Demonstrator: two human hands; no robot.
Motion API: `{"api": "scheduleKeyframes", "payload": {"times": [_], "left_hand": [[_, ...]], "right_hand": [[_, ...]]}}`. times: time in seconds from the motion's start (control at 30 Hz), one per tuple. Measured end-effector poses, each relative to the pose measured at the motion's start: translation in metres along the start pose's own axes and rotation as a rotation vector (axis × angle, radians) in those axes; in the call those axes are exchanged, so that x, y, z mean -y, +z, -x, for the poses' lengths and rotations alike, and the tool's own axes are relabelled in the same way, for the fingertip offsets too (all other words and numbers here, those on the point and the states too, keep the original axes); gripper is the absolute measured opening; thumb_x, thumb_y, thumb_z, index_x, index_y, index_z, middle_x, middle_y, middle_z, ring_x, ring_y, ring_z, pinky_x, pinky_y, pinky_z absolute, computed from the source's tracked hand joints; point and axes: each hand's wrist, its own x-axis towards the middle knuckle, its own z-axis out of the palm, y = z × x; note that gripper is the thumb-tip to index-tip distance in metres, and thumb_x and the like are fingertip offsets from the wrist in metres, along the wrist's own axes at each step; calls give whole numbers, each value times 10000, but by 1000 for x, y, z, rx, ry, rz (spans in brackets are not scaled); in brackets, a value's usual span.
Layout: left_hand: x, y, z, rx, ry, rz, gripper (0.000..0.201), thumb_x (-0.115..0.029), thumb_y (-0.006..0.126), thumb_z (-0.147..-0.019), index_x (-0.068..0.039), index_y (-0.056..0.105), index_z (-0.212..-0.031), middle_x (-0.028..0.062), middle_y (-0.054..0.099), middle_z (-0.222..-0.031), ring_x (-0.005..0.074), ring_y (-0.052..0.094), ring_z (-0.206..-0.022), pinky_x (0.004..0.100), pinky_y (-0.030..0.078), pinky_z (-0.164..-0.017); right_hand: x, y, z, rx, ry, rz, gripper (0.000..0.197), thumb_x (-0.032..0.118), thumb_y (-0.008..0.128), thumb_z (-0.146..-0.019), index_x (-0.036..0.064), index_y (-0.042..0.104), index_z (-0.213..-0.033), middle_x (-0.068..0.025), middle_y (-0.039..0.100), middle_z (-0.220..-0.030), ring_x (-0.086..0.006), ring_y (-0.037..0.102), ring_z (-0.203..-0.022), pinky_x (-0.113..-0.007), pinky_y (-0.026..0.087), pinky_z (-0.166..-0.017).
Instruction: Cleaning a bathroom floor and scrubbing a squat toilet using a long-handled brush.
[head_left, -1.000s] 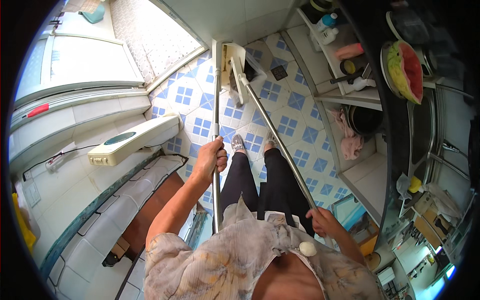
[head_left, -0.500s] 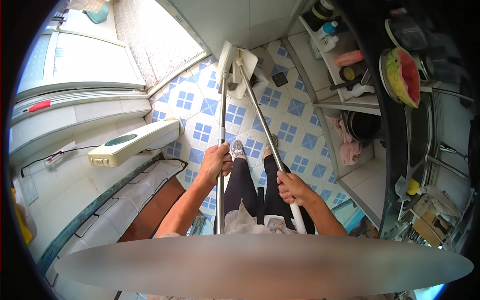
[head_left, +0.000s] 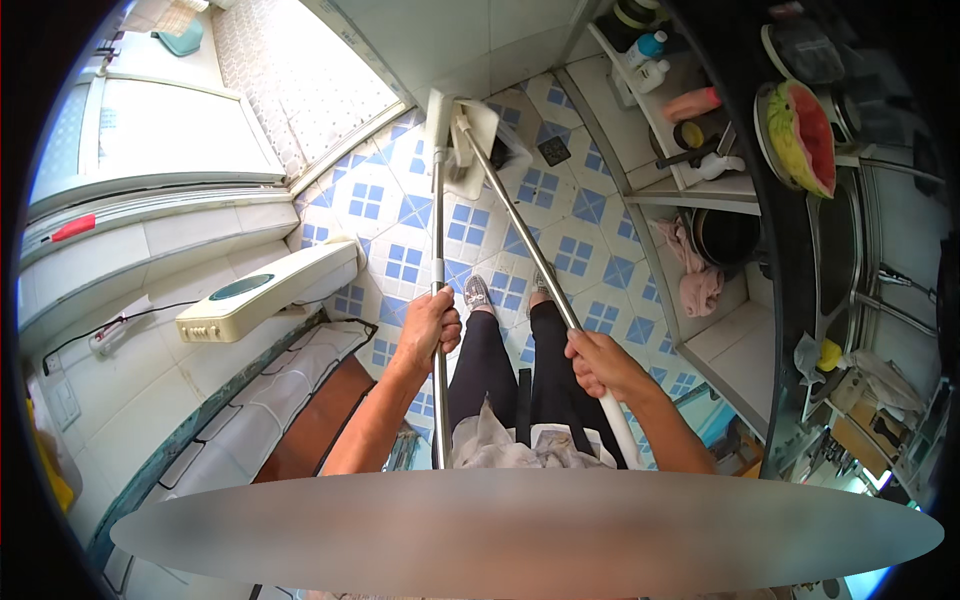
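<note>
Grip is clenched on both sides: the left pole (head_left: 439, 212), aimed nearly straight forward, is grasped by the left hand (head_left: 430, 326); the right pole (head_left: 528, 241), slanted leftward, by the right hand (head_left: 606, 364). Their pale heads (head_left: 484, 126) are overlapped in view ahead, nearer the left hand, above tiled floor (head_left: 592, 206).

No text, number or sign is legible. Blue-and-white bottle (head_left: 647, 48) and white bottle (head_left: 652, 75), both near the upper end of the shelf (head_left: 642, 108): any lettering is too small to make out. Cream appliance (head_left: 290, 286), along the wall at left: any marking by its knobs is unreadable.
</note>
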Motion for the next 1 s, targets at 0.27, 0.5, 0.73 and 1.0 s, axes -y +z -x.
{"api": "scheduleKeyframes", "payload": {"times": [0.27, 0.5, 0.73, 1.0], "left_hand": [[-19, -4, -2, 77, 49, -91, 269, -230, 475, -928, -136, 358, -705, -70, 263, -517, 47, 269, -386, 218, 224, -327], [-14, -10, -9, 66, -23, -39, 258, -234, 465, -939, -130, 373, -721, -76, 256, -527, 39, 261, -398, 206, 215, -330], [-9, -4, -11, 88, -20, -50, 278, -243, 465, -942, -135, 368, -705, -77, 255, -531, 42, 259, -396, 206, 214, -329], [-4, -6, -24, 90, 23, -104, 285, -259, 476, -940, -141, 370, -704, -77, 265, -523, 39, 263, -387, 210, 202, -320]], "right_hand": [[-6, -4, 1, 199, 110, -216, 307, 371, 420, -957, 105, 405, -805, 68, 275, -498, -27, 274, -377, -188, 240, -299], [-10, -28, 60, 61, 104, -118, 291, 330, 398, -968, 89, 410, -805, 58, 300, -512, -28, 282, -380, -183, 252, -304], [-32, -35, 97, -279, 81, 384, 329, 363, 422, -946, 52, 446, -841, 20, 380, -543, -64, 375, -420, -218, 345, -365], [-69, -60, 117, -79, 93, 35, 303, 344, 393, -970, 95, 391, -797, 57, 290, -512, -49, 293, -374, -219, 273, -324]]}}
